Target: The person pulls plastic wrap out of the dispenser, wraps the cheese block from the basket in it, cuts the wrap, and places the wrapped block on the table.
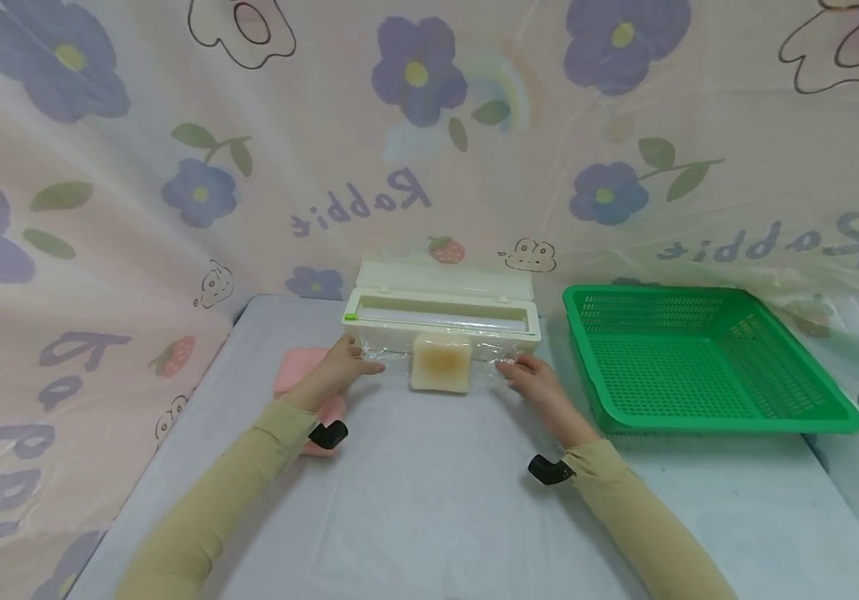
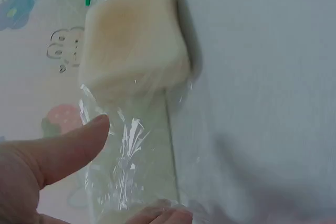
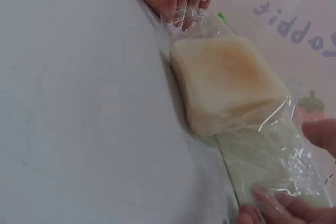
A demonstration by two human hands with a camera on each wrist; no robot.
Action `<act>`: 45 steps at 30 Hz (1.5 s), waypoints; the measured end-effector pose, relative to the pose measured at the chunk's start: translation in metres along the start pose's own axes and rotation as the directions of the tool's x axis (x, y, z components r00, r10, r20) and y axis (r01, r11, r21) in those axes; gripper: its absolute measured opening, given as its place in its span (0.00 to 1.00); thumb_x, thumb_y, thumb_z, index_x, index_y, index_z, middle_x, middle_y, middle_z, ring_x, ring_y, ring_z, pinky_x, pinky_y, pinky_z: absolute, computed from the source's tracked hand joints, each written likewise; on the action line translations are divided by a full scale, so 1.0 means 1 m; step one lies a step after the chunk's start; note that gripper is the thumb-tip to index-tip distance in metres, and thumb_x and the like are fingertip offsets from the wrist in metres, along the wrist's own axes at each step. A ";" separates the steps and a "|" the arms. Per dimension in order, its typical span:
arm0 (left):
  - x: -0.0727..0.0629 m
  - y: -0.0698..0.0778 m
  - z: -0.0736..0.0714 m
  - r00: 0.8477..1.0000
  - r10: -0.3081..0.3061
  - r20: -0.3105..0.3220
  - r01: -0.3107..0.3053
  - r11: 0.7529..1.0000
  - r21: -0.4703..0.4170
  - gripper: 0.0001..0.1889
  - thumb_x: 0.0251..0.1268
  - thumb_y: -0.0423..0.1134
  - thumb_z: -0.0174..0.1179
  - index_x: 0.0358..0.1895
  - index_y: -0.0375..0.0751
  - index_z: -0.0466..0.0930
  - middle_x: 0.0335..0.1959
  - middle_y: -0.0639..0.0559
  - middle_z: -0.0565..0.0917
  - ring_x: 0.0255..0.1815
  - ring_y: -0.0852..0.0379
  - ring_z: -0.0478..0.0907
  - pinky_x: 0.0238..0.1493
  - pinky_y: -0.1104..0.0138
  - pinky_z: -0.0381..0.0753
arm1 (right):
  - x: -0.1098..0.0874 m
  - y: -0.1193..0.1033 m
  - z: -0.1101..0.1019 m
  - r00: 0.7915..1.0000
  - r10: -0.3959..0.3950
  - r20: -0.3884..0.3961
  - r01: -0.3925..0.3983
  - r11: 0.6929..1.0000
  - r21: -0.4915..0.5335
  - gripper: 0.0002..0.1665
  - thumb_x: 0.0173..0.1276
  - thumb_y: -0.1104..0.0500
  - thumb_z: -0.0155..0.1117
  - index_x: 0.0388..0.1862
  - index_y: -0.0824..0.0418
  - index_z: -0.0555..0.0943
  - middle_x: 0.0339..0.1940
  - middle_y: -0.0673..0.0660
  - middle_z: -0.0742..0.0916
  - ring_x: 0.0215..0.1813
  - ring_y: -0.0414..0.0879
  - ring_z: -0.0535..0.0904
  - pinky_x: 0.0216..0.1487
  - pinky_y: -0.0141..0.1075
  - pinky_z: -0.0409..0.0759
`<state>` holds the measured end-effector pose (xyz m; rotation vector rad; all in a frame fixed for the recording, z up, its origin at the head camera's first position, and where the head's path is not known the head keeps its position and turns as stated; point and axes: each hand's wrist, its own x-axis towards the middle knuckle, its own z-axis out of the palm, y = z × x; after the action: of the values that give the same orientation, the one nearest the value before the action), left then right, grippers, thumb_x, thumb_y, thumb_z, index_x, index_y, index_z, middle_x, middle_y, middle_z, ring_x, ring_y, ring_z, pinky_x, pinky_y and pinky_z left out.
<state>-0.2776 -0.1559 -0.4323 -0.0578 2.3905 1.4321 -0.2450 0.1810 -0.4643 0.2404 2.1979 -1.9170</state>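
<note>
A slice of toast bread (image 1: 440,364), browned in its middle, stands tilted against the front of a cream cling film dispenser (image 1: 380,340) with its lid up. Clear plastic film (image 2: 128,153) covers the bread and stretches out to both sides. My left hand (image 1: 335,367) touches the film's left part with its fingers, thumb held apart. On the other side, my right hand (image 1: 537,387) has its fingers against the film; in the right wrist view its thumb (image 3: 321,136) stands away from them. The film's exact edges are hard to make out.
A green plastic basket (image 1: 706,421) stands on the right of the white-covered table (image 1: 429,508). Something pink (image 1: 300,363) lies at the left, partly hidden under my left arm. A printed curtain (image 1: 309,108) hangs behind the dispenser.
</note>
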 end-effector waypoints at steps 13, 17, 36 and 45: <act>0.002 -0.003 0.022 0.979 0.182 -0.093 -0.184 0.983 -0.014 0.09 0.69 0.33 0.54 0.41 0.27 0.75 0.39 0.37 0.83 0.44 0.49 0.77 0.43 0.65 0.75 | 0.014 0.002 0.010 0.997 -0.048 0.059 0.039 0.987 0.156 0.22 0.74 0.56 0.55 0.59 0.71 0.73 0.51 0.61 0.85 0.49 0.46 0.82 0.48 0.36 0.81; -0.001 -0.002 0.022 0.984 0.173 -0.031 -0.176 0.977 -0.124 0.09 0.71 0.31 0.50 0.42 0.25 0.73 0.34 0.36 0.85 0.41 0.47 0.82 0.45 0.61 0.80 | 0.010 0.004 0.008 0.999 -0.033 0.029 0.027 0.981 0.194 0.22 0.74 0.58 0.55 0.56 0.75 0.72 0.42 0.58 0.87 0.40 0.42 0.85 0.41 0.33 0.83; -0.008 -0.009 0.036 0.976 -0.118 0.180 0.165 0.948 -0.271 0.07 0.70 0.30 0.46 0.41 0.27 0.69 0.25 0.42 0.83 0.23 0.53 0.83 0.30 0.62 0.85 | -0.045 0.030 -0.016 0.978 0.110 0.178 -0.132 0.984 0.119 0.16 0.72 0.62 0.55 0.49 0.76 0.73 0.35 0.57 0.86 0.36 0.43 0.83 0.41 0.34 0.83; -0.038 0.004 0.001 0.999 0.004 0.033 0.000 0.990 -0.138 0.25 0.75 0.47 0.47 0.48 0.21 0.74 0.34 0.36 0.83 0.31 0.49 0.83 0.38 0.60 0.84 | -0.067 0.012 -0.027 0.943 -0.307 -0.129 0.215 0.857 -0.468 0.13 0.70 0.61 0.58 0.46 0.69 0.78 0.37 0.60 0.84 0.37 0.49 0.81 0.37 0.37 0.80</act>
<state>-0.2424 -0.1591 -0.4173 -0.0657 2.2628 1.5851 -0.1785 0.2105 -0.4540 0.0550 2.8638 -1.4812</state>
